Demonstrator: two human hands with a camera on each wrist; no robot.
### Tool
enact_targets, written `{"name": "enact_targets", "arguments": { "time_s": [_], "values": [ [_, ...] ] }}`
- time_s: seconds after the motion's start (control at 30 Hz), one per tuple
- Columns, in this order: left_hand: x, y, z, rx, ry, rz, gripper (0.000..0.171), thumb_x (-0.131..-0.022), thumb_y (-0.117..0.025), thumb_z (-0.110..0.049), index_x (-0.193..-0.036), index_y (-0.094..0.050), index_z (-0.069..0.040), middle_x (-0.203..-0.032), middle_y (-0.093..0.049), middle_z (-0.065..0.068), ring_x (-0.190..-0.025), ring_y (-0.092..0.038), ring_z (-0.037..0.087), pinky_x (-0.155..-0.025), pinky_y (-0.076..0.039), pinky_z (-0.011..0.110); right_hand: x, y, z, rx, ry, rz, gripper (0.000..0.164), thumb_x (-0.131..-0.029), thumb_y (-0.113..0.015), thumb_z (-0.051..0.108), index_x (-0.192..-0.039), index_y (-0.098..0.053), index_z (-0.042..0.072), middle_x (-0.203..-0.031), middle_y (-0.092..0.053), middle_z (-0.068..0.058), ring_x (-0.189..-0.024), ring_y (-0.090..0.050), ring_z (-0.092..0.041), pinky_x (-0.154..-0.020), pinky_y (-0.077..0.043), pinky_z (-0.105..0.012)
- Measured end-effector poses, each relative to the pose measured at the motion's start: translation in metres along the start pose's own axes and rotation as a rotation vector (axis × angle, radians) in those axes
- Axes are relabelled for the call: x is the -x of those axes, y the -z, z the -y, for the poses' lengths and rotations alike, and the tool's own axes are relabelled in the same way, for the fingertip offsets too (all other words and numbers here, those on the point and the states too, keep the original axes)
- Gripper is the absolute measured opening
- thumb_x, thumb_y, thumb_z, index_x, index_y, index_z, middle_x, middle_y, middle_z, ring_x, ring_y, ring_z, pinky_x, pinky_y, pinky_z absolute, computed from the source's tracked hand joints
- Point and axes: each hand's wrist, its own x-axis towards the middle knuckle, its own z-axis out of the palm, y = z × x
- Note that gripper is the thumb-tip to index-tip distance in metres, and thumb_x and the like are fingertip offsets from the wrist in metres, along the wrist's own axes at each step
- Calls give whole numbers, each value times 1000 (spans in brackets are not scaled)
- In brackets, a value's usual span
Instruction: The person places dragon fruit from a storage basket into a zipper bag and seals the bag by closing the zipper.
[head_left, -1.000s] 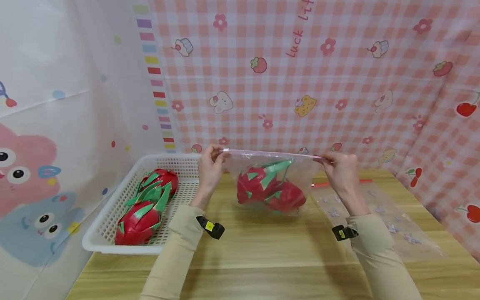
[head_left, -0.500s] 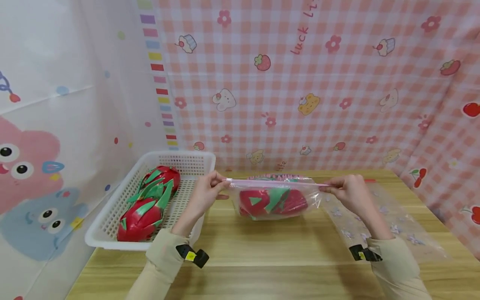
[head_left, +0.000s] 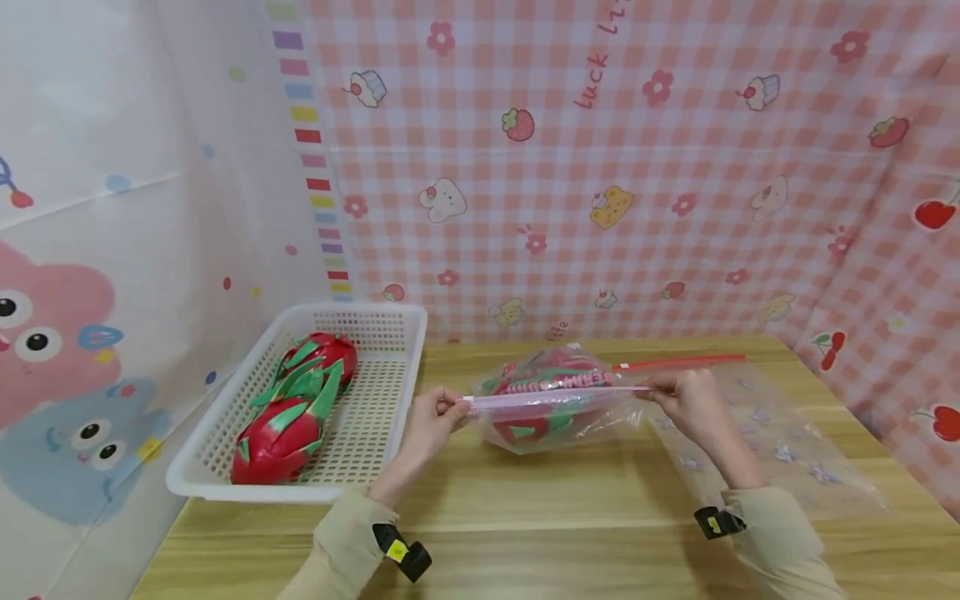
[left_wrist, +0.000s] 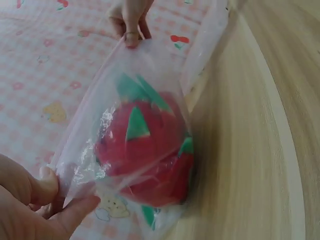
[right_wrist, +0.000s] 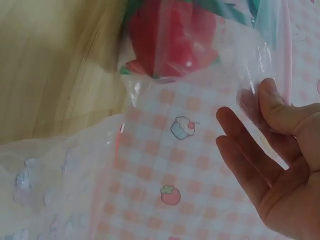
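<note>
A pink-and-white checked cloth (head_left: pixel 660 158) is hanging behind the work, printed with cupcakes, strawberries and flowers; a white cloth (head_left: pixel 172 83) bearing cartoon figures is covering the left side. Below, a wood-grain table (head_left: pixel 562 537) is extending across the foreground. A white perforated basket (head_left: pixel 296 496) is standing at the table's left, and at the right a flat clear bag (head_left: pixel 802 425) with a red strip (head_left: pixel 705 361) and small flower prints is lying on the tabletop, partly hidden by the right arm.

Between basket and flat bag, a filled clear bag (head_left: pixel 592 433) is holding red-and-green dragon fruit, the number inside being unclear. Its pink strip (head_left: pixel 555 398) is running taut between the hands; whether its underside is touching the table cannot be told. Beige sleeves (head_left: pixel 780 533) are covering both forearms. Inside the basket, a nearer dragon fruit (head_left: pixel 273 446) and a farther dragon fruit (head_left: pixel 337 358) are lying end to end.

The left hand (head_left: pixel 431 425) is pinching the strip's left end between thumb and fingers. The right hand (head_left: pixel 697 408) is pinching the opposite end between thumb and forefinger; in the right wrist view, two other fingers are extending apart from the film. A black wristband (head_left: pixel 401 552) is encircling the left wrist, and a matching one the right. A small white slider (head_left: pixel 468 401) is sitting beside the left fingertips.
</note>
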Motion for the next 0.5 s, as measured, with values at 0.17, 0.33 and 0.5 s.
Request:
{"name": "enact_targets", "arguments": {
  "time_s": [0.17,0.33,0.5],
  "values": [
    [7,6,3,-151,-123,54,5,-87,-62,-1,-84,-63,3,-87,-73,19,-65,-61,11,-61,-47,17,7,13,-7,-21,90,88,10,-76,-73,-1,-80,-77,7,-79,-75,-10,-63,-66,-8,-52,-49,-17],
    [17,13,6,-265,-288,174,4,-87,-63,-2,-84,-66,-1,-85,-74,15,-62,-50,0,-57,-42,15,17,29,-9,-11,167,153,17,-75,-74,1,-88,-78,10,-91,-76,-8,-74,-72,-17,-57,-54,-19],
    [24,13,10,-336,-420,205,5,-86,-64,-3,-83,-66,-2,-84,-74,12,-76,-65,8,-64,-52,16,24,30,-8,28,167,163,21,-77,-73,1,-95,-76,10,-98,-75,-7,-84,-72,-24,-64,-58,-28]
  ]
}}
